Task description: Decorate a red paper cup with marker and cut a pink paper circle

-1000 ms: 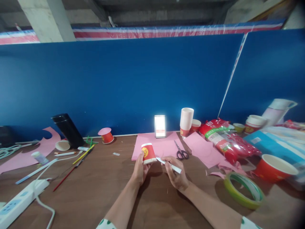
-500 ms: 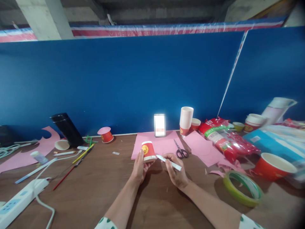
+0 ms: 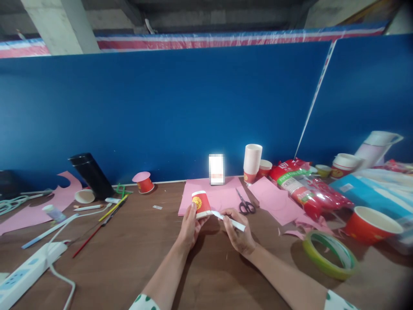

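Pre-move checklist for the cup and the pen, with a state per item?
1. Cup grip: left hand wraps the red cup, which is upside down. ok.
2. Pen grip: right hand is closed on the white pen. ok.
3. Tip position: the pen tip sits at the cup's lower rim, but real contact is too small to see. cannot tell.
4. Cup support: resting on the table or lifted? cannot tell.
5. Scissors: lying on the pink paper, apart from the right hand. ok.
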Motion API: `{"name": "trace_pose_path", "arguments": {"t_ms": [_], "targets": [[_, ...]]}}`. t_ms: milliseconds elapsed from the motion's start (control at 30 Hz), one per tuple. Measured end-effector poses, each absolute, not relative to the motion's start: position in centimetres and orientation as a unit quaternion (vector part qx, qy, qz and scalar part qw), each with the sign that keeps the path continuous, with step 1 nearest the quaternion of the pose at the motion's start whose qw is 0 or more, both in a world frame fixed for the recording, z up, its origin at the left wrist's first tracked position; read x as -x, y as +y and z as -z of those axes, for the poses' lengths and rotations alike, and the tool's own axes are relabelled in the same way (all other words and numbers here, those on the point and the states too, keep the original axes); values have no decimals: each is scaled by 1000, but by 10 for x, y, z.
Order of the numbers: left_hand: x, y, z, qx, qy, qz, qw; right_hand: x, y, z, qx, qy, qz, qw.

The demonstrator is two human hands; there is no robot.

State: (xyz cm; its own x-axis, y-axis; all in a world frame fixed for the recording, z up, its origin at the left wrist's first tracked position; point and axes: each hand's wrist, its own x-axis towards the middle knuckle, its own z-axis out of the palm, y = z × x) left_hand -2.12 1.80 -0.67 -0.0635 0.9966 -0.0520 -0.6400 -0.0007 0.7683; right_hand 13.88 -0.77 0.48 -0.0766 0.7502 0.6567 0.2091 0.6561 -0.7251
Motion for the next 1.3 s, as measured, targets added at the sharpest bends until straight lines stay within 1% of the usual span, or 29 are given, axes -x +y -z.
{"name": "trace_pose_path", "arguments": {"t_ms": [300,500,800,1300], "targets": [[21,18,7,-270,331,-632,647,-138,-7,-6,356,-704,-206,579],[20,17,7,-300,340,-631,630,-138,-7,-5,365,-692,-215,585],[20,17,7,-299,325,-649,620,-139,-9,-5,378,-702,-200,569],[20,17,6,-315,329,-642,617,-136,-11,-8,366,-694,-242,571]]}}
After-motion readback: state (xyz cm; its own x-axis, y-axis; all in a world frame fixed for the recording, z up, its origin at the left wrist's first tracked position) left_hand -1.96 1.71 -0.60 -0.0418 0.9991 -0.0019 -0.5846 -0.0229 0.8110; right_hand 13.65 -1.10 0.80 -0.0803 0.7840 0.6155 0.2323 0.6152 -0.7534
